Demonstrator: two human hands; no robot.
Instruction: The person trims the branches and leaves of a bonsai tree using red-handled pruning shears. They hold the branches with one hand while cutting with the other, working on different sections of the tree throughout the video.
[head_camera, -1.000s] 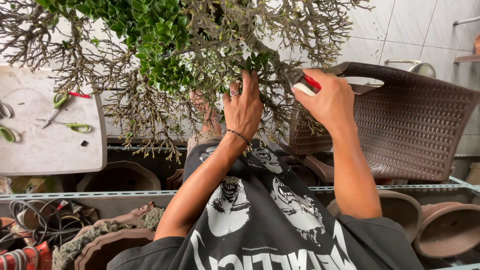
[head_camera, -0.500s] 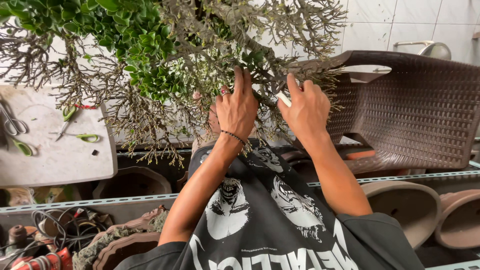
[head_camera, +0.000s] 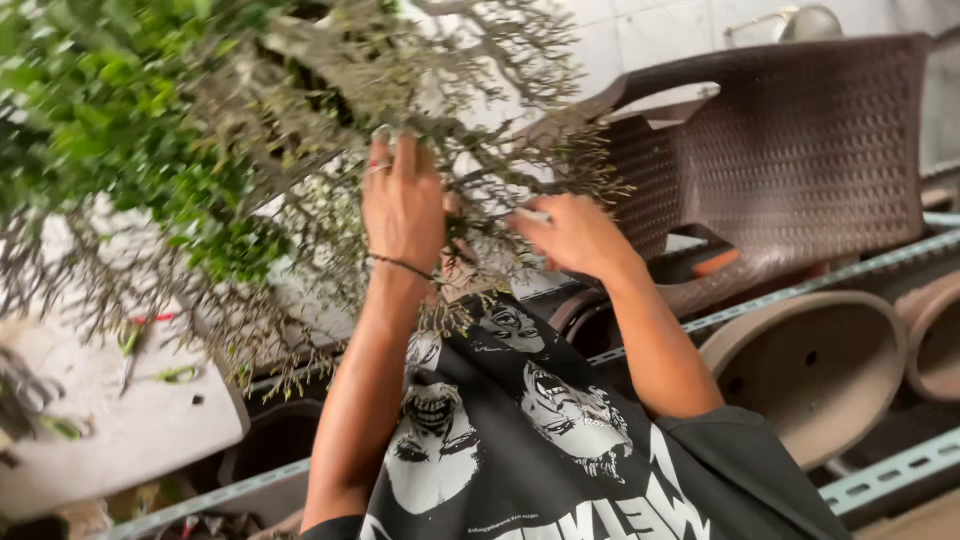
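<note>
Both hands have shifted left; left hand (head_camera: 403, 205) and right hand (head_camera: 568, 236) grasp the shrub's (head_camera: 300, 130) twigs above

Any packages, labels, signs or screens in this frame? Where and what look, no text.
No packages, signs or screens.
Printed shirt: bottom centre, worn by the person; black with white monster-face graphics and large white lettering along the lower edge.
Nothing printed shows on the brown woven chair, the clay pots or the white table.
Left hand and right hand are in the bonsai branches; no tag visible there.
</note>
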